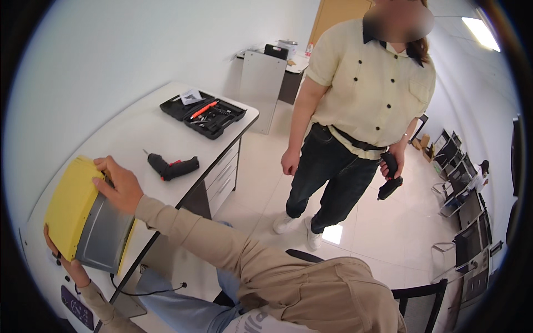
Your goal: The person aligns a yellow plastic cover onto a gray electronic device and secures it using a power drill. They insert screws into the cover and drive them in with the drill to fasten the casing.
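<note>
A boxy housing (69, 205) with a yellow shell and a grey panel (105, 230) is tilted up at the left end of the white desk. My right hand (119, 186) is closed over its upper edge, thumb on one side and fingers on the other. Its lower left side is gripped by my left hand (72, 269), whose fingers are partly hidden behind the shell. A black cable (144, 293) trails from near the box over the desk edge. Beyond my right hand lies a black-and-red electric screwdriver (172, 166), its bit pointing to the wall.
An open black tool case (202, 114) with an orange tool sits at the desk's far end, above drawers (223, 177). A dark purple flat object (76, 307) lies near my left forearm. Another person (372, 89) stands across, holding a black power screwdriver (390, 176). Chairs (472, 216) line the right.
</note>
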A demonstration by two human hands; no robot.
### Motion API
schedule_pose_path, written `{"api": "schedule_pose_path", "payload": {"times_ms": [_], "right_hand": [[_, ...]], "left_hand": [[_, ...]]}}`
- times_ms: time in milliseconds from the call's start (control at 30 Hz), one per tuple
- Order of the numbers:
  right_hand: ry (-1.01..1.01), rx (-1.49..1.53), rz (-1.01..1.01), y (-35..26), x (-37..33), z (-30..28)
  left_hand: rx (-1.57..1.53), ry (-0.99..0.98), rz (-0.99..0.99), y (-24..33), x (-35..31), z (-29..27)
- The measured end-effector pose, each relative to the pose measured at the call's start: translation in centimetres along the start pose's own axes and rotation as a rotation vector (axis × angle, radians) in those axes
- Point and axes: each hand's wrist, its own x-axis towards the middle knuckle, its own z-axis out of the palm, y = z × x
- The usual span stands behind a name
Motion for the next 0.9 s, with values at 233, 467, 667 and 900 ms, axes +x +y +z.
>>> {"api": "schedule_pose_path", "payload": {"times_ms": [233,467,667,900], "right_hand": [[0.031,-0.031,-0.045,0.8,0.2,0.4],[0.004,-0.036,0.000,0.0,0.1,-0.1],[0.022,-0.013,-0.034,0.5,0.1,0.2],[0.002,-0.011,-0.020,0.3,0.2,0.3]], "left_hand": [[-0.025,0.008,0.036,0.1,0.3,0.6],[0.005,0.038,0.020,-2.5,1.2,0.8],[0.018,0.049,0.025,-3.2,1.2,0.9],[0.030,0.073,0.026,-4.0,0.9,0.6]]}}
